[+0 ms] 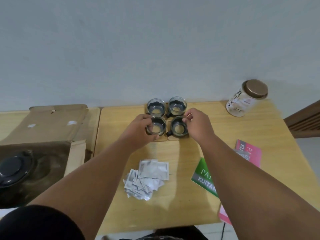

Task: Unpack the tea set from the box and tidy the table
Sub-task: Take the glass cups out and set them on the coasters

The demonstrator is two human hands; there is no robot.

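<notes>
Several glass tea cups with dark holders stand in a square on wooden coasters at the back of the yellow table [173,205]. My left hand [138,130] grips the near left cup [158,126] from its left side. My right hand [195,123] pinches the rim of the near right cup [178,129]. The two far cups [155,106] [177,106] stand untouched behind them. At the far left the open cardboard box [57,123] holds a dark teapot [13,168] in its brown insert.
A pile of silver sachets [147,177] lies on the table in front of me. A green booklet [204,177] and a pink booklet [249,153] lie to the right. A jar with a bronze lid [247,98] stands at the back right by the wall.
</notes>
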